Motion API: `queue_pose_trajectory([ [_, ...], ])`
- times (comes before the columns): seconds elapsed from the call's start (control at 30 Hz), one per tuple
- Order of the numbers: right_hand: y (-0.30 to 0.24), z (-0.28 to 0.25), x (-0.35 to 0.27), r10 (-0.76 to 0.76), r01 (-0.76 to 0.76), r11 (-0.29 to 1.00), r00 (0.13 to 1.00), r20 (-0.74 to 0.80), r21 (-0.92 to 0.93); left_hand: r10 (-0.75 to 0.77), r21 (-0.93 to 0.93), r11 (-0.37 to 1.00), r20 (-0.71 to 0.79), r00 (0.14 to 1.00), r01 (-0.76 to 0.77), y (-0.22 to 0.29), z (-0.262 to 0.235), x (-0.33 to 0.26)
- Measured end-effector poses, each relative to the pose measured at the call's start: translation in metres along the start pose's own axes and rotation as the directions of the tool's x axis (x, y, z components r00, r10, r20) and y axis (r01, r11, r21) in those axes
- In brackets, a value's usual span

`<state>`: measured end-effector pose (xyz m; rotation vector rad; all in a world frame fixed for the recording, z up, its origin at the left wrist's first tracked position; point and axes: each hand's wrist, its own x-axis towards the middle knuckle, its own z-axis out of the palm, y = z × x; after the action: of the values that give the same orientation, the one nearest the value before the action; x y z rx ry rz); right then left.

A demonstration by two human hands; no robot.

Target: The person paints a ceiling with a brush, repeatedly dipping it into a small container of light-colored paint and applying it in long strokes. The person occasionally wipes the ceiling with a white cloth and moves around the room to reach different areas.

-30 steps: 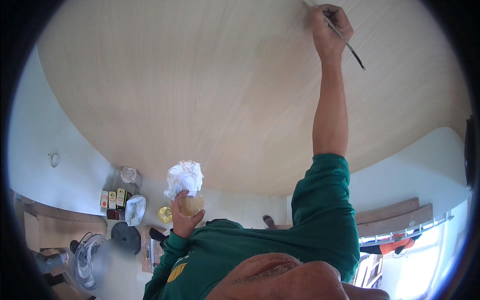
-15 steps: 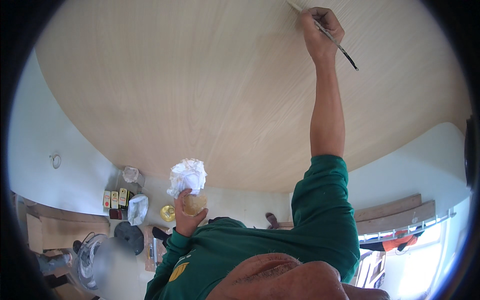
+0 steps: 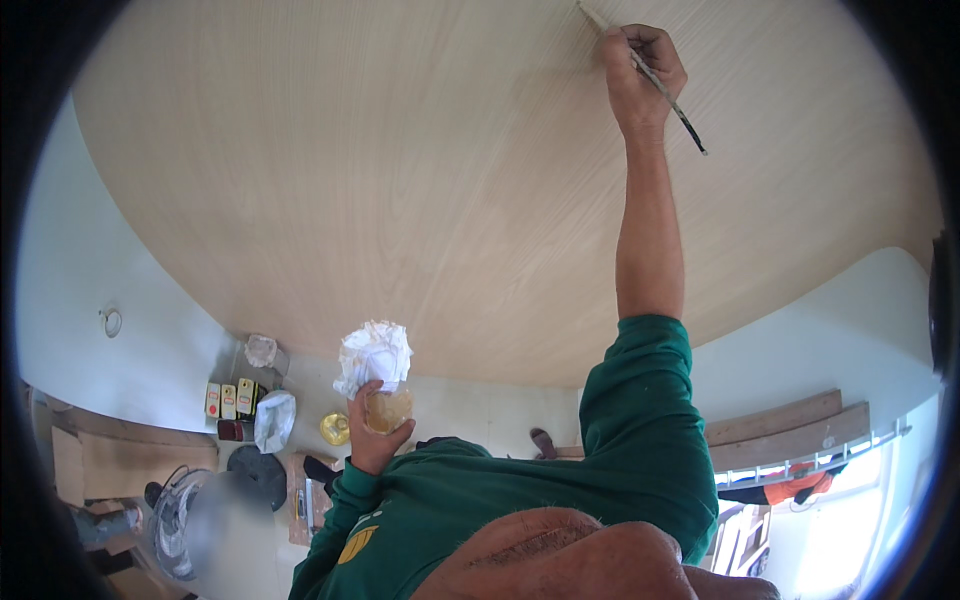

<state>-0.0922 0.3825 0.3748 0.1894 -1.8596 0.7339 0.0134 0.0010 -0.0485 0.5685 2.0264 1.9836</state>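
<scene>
My right hand (image 3: 646, 85) is raised with the arm stretched far out and pinches a slim paintbrush (image 3: 676, 108). Its pale tip meets or nearly meets the large wood-grain panel (image 3: 400, 200) near the top edge, and its dark handle end points back down to the right. Lower down, in front of my body, my left hand (image 3: 374, 440) is closed around a clear cup (image 3: 388, 408) with yellowish contents. A crumpled white cloth or wad of paper (image 3: 375, 355) is held with the cup, beyond my fingers.
At the lower left on the floor are several small tins (image 3: 229, 400), a white bag (image 3: 274, 420), a yellow-gold tin (image 3: 335, 428) and a fan (image 3: 174, 525). A cardboard box (image 3: 140, 465) stands farther left. Wooden boards (image 3: 780, 425) lie at the right beside a metal ladder-like rail (image 3: 800, 468).
My right hand and the paintbrush have shifted slightly down toward me along the panel. My left hand with the cup and white wad has hardly moved.
</scene>
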Motion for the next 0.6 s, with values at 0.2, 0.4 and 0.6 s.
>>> queue_pose_trajectory([
  [0.2, 0.009, 0.011, -0.002, -0.131, 0.120, 0.988, 0.985, -0.111, -0.098, -0.036, -0.107, 0.994, -0.017, 0.999, 0.034, -0.001, 0.002, -0.001],
  [0.4, 0.007, 0.012, -0.001, -0.076, 0.083, 0.992, 0.995, -0.066, 0.100, -0.028, -0.089, 0.996, 0.010, 1.000, 0.029, 0.000, -0.001, 0.000],
  [0.6, 0.021, 0.024, 0.003, -0.145, 0.153, 0.988, 0.972, -0.185, 0.027, -0.009, -0.046, 0.999, -0.004, 1.000, 0.009, 0.005, 0.000, -0.001],
])
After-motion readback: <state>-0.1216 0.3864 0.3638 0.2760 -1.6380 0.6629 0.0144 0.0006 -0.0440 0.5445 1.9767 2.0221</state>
